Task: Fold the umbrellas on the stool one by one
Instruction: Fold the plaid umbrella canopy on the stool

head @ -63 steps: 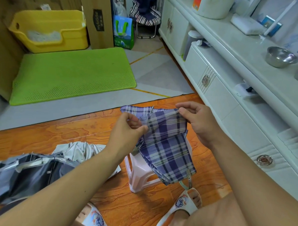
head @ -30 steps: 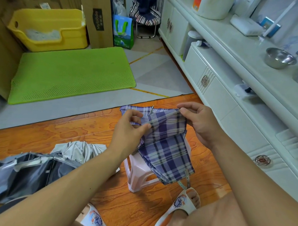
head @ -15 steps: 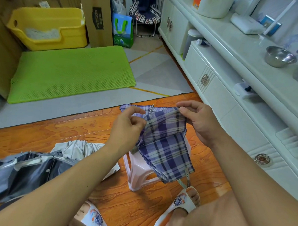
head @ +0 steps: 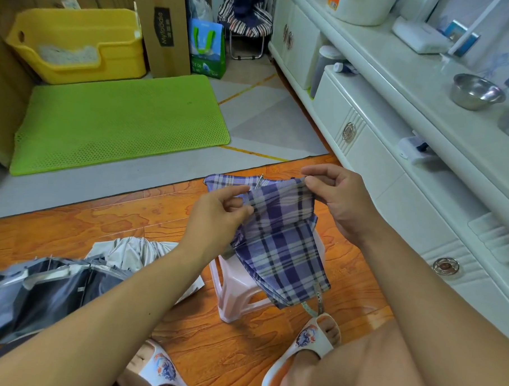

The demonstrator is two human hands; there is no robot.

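Note:
A purple plaid umbrella (head: 283, 246) hangs collapsed over a small pink plastic stool (head: 237, 288), its canopy flaps loose and a metal rib tip showing at the top. My left hand (head: 217, 211) pinches a fold of the plaid cloth at its left edge. My right hand (head: 337, 196) pinches the upper right edge of the same cloth. A strap dangles from the umbrella's lower end by my right sandal. A dark grey and silver umbrella (head: 53, 289) lies crumpled on the floor to the left.
A white cabinet (head: 394, 175) with drawers runs along the right. Ahead lie a green mat (head: 119, 119), a yellow bin (head: 76, 45) and a cardboard box (head: 164, 28). My feet in white sandals (head: 307, 347) rest on the orange wooden floor below the stool.
Both hands have kept their pinch on the plaid cloth. The left fingers have shifted slightly along the fold and smoothed the flap; the umbrella has stayed over the stool.

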